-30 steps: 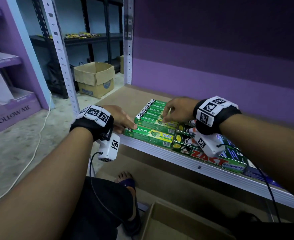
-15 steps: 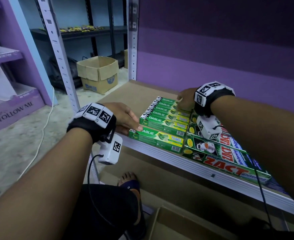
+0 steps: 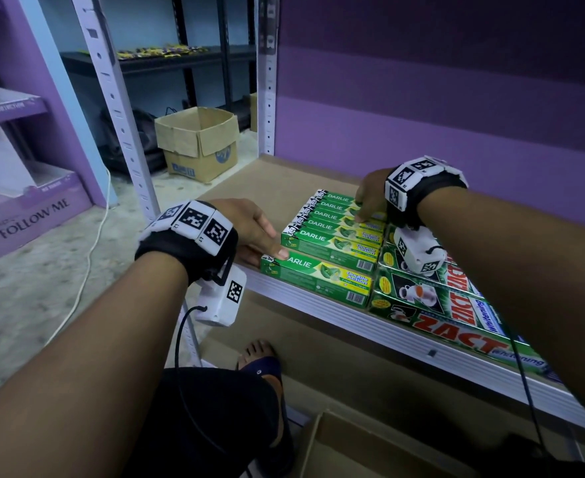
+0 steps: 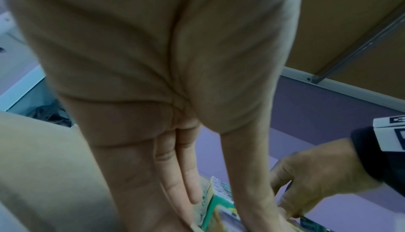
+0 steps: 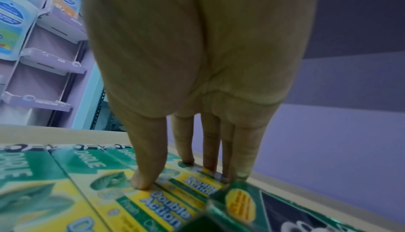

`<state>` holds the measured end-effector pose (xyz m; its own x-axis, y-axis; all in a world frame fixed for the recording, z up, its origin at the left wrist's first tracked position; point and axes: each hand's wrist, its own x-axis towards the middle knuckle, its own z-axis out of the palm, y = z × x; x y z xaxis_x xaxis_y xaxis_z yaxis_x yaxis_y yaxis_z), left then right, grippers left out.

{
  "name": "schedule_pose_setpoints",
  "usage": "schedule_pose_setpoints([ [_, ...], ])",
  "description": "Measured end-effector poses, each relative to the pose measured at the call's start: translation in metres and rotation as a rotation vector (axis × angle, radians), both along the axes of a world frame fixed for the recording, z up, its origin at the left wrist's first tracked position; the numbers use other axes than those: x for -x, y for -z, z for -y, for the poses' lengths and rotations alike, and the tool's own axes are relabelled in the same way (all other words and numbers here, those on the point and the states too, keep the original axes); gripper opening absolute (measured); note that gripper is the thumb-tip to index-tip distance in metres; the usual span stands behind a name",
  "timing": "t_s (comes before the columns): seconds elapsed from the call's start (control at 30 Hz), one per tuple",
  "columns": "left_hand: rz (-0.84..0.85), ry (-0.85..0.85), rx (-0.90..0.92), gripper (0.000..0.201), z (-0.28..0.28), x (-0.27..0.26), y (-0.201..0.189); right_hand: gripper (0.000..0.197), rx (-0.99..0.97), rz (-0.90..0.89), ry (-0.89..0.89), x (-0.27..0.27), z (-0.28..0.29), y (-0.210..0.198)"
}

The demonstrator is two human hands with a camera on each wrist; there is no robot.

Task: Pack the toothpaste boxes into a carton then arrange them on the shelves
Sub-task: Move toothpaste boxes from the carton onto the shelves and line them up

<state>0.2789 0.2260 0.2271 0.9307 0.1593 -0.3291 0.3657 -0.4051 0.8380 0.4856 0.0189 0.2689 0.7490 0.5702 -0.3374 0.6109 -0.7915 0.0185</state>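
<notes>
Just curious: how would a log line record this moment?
left hand: steadying Darlie boxes | right hand: fingertips on back boxes | on shelf

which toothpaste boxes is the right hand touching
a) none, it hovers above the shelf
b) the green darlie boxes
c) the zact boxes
b: the right hand has straight fingertips pressed on the tops of the green Darlie boxes, left of the Zact boxes.

On the shelf, the Darlie boxes lie in a row from front edge toward the back — the Zact boxes just beside them on the right. An open carton sits below the shelf's front edge.
</notes>
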Motion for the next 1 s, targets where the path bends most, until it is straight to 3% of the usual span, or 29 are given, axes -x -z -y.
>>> schedule_pose_setpoints([
  [0.13, -0.017, 0.012, 0.008, 0.092, 0.002, 0.002, -0.003, 0.068, 0.012, -0.022, -0.003, -0.004, -0.002, 0.002],
  [0.3, -0.009, -0.005, 0.01, 0.093, 0.003, 0.003, -0.002, 0.06, 0.07, 0.018, -0.04, -0.004, 0.0, 0.003],
  [0.4, -0.008, -0.009, -0.016, 0.087, 0.003, 0.004, -0.002, 0.071, 0.137, 0.12, -0.065, 0.003, 0.003, 0.003],
  [0.6, -0.008, -0.023, -0.028, 0.09, 0.006, 0.007, -0.007, 0.069, 0.124, 0.111, -0.063, 0.011, 0.002, 0.0],
  [0.8, -0.009, -0.024, -0.021, 0.097, 0.009, 0.01, -0.01, 0.082, 0.152, 0.095, -0.113, 0.011, 0.0, 0.001],
  [1.0, -0.023, -0.009, -0.038, 0.092, 0.011, 0.012, -0.013, 0.063, 0.097, 0.073, -0.125, 0.019, 0.001, 0.0],
])
